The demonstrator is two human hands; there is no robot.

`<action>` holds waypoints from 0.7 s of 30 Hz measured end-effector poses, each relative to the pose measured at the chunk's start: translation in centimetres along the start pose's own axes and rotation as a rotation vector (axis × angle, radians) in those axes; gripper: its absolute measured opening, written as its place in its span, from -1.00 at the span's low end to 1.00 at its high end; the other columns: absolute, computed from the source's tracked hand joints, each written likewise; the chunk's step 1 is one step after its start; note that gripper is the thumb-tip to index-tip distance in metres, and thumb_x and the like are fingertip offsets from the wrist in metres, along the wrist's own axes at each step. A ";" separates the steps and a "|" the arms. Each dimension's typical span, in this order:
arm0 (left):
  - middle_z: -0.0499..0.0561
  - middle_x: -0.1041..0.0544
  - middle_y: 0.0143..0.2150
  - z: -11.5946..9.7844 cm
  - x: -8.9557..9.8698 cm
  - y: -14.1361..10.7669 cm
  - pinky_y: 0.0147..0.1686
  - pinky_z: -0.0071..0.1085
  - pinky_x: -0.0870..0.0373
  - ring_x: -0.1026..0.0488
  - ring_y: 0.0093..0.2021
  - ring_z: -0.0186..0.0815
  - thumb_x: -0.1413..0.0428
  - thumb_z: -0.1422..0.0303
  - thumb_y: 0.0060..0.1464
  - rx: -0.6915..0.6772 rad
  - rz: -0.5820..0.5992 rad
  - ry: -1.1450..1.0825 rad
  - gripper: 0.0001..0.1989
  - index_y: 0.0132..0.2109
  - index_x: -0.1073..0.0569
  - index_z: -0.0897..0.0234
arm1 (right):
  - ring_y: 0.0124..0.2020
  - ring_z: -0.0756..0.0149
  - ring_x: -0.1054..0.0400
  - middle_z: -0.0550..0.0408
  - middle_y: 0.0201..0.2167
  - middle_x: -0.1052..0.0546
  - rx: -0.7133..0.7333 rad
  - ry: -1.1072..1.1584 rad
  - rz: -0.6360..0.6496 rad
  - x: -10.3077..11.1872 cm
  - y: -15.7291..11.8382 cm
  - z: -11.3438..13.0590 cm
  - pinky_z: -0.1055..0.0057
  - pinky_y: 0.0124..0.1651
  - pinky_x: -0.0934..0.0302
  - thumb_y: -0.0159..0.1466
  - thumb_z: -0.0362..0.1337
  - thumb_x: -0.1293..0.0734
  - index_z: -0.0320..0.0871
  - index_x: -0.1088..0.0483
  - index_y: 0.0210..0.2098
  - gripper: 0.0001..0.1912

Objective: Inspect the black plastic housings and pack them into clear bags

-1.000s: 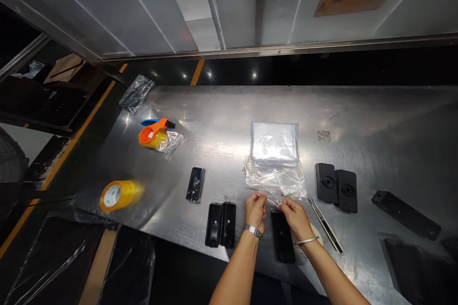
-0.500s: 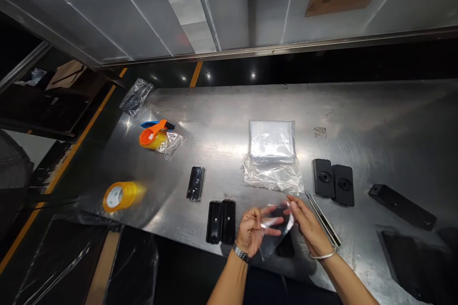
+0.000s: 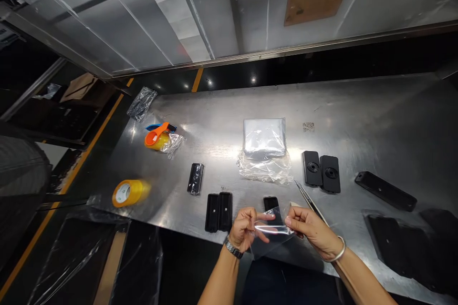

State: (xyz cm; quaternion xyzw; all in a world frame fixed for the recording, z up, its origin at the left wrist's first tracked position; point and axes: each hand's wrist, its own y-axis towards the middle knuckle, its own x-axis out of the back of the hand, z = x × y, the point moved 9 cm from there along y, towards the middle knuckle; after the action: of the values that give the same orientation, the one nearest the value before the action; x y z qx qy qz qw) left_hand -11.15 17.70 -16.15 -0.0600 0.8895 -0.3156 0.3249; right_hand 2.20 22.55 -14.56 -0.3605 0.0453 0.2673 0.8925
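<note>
A clear plastic bag [image 3: 267, 244] is stretched between my two hands at the table's front edge. My left hand [image 3: 246, 229], with a watch on the wrist, is closed on the bag's left side, some fingers extended along the film. Thumb and fingers of my right hand [image 3: 308, 228] pinch its right edge. Behind the bag lies a black plastic part [image 3: 271, 203], partly covered from view. Two black elongated parts [image 3: 219, 212] lie side by side left of my left hand. A long thin silver tool [image 3: 309, 201] rests just beyond my right hand.
Flat clear bags [image 3: 265, 137] lie stacked mid-table. Right are two black blocks [image 3: 321, 171], a long black part [image 3: 386, 191] and dark pieces [image 3: 397, 248]. Left are a wrapped black part [image 3: 195, 178], yellow tape [image 3: 130, 193] and an orange tape dispenser [image 3: 156, 134].
My right hand has turned, and its thumb and fingers now pinch the bag's edge. The bag is pulled wider and flatter. The camera view has shifted, showing more of the black part behind it.
</note>
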 end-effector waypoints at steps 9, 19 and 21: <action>-0.04 -0.40 -0.44 -1.3 -1.6 -3.8 -0.33 -0.47 -0.30 -0.35 -0.38 -0.35 -0.16 0.28 -0.05 -0.414 -0.452 0.314 -0.87 -0.40 -0.41 0.24 | -0.66 0.49 -0.01 0.27 -0.69 -0.22 0.166 -0.013 -0.302 1.7 -2.7 -0.2 0.50 -0.63 0.11 0.01 -0.03 -0.39 -0.15 -0.34 -0.55 -0.69; 0.00 -0.42 -0.40 2.7 -5.2 -4.3 -0.42 -0.43 -0.39 -0.39 -0.43 -0.34 -0.17 0.24 -0.04 -0.427 -0.395 0.339 -0.75 -0.27 -0.32 0.27 | -0.50 0.31 -0.26 0.10 -0.56 -0.45 0.282 0.066 -0.342 -0.2 -3.9 -2.8 0.42 -0.46 -0.16 0.09 0.02 -0.32 -0.19 -0.48 -0.44 -0.64; 0.03 -0.45 -0.38 2.8 -4.5 -4.6 -0.41 -0.43 -0.39 -0.41 -0.40 -0.32 -0.16 0.23 -0.04 -0.439 -0.422 0.363 -0.75 -0.27 -0.34 0.28 | -0.48 0.28 -0.30 0.07 -0.55 -0.49 0.278 0.093 -0.341 -0.5 -4.0 -3.2 0.40 -0.45 -0.19 0.09 0.02 -0.32 -0.20 -0.49 -0.44 -0.62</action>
State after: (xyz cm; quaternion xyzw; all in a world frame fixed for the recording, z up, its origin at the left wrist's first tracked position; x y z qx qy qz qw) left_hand -6.34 14.01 -12.63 -0.2536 0.9474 -0.1827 0.0687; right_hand 4.17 17.83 -14.28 -0.2484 0.0611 0.0871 0.9628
